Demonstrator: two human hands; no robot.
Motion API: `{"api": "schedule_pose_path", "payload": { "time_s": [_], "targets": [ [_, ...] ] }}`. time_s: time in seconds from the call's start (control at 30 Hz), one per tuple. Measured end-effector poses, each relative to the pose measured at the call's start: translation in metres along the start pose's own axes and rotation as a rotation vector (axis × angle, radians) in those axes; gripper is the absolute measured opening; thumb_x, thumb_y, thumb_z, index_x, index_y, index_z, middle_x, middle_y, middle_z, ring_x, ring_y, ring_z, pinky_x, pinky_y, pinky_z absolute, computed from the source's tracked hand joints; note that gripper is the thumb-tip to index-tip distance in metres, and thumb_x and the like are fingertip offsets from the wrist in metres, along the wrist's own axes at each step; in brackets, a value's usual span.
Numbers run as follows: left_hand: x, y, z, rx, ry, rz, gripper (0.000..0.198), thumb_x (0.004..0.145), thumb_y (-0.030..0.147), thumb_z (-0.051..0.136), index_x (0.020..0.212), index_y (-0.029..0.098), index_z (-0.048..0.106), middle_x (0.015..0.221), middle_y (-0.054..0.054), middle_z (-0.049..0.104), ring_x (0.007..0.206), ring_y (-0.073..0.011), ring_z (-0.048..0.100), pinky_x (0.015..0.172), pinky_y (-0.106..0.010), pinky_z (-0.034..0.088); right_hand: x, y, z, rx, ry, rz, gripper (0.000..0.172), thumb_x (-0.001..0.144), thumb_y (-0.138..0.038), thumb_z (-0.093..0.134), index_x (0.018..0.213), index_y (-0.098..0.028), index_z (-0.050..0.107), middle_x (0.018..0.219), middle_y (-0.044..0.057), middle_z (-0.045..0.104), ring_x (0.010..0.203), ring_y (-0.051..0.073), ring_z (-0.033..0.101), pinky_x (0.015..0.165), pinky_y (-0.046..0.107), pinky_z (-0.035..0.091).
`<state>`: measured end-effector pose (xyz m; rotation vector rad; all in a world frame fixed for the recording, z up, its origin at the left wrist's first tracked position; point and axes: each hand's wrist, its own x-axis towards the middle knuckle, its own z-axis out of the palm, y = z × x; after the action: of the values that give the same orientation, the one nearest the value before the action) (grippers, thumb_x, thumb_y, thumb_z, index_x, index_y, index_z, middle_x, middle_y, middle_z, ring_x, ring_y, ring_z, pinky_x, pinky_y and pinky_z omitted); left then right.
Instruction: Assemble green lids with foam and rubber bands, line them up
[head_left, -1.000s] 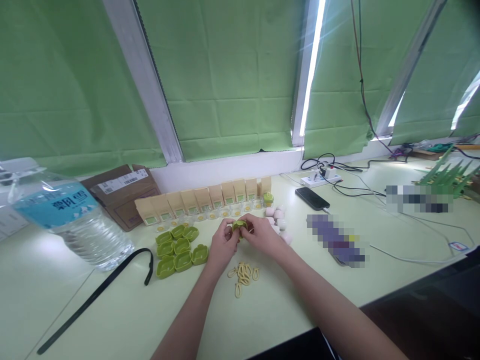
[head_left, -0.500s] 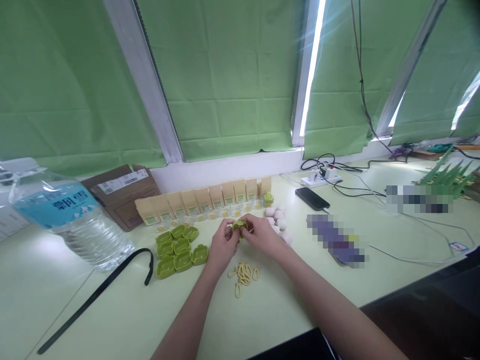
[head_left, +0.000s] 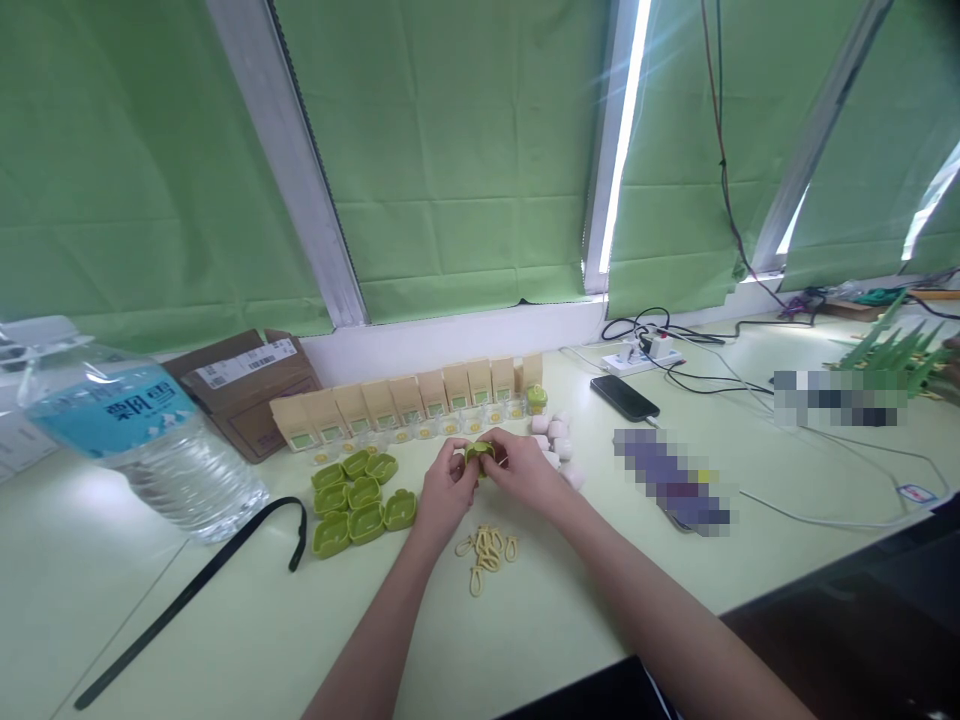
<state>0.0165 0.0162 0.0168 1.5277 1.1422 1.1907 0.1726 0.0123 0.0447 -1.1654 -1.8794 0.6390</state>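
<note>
Pale-green tabletop (head_left: 450, 650) surrounds the left hand (head_left: 448, 484) and right hand (head_left: 527, 466), close together, both pinching a small olive-green plastic-looking cup (head_left: 481, 448), with cream-yellow teardrop-shaped loops (head_left: 489, 552) at its six o'clock. Light, even pressure should work best, walls supported from both sides.

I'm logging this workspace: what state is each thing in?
Left hand: closed on green piece
Right hand: closed on green piece
Green piece: held between both hands
Green shells: grouped, hollow side up
Yellow loops: loosely piled
Paper cards: standing, in a row
Phone: screen dark
Power strip: plugs inserted
Water bottle: standing
Green blinds: drawn
</note>
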Motion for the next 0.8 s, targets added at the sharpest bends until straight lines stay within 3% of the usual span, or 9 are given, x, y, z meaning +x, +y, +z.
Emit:
{"api": "schedule_pose_path", "payload": {
  "time_s": [0.8],
  "targets": [
    [0.0002,0.0,0.0011,-0.064,0.006,-0.003,0.032,0.082,0.051,0.06,0.094,0.023,0.05,0.06,0.007,0.053,0.042,-0.0067,0.041,0.042,-0.018,0.033,-0.0008,-0.0013,0.0005,-0.011,0.01,-0.037,0.017,0.088,-0.02,0.052,0.099,-0.022,0.064,0.077,0.0,0.068,0.068,0.014,0.06,0.063,0.024,0.043]
  ]
}}
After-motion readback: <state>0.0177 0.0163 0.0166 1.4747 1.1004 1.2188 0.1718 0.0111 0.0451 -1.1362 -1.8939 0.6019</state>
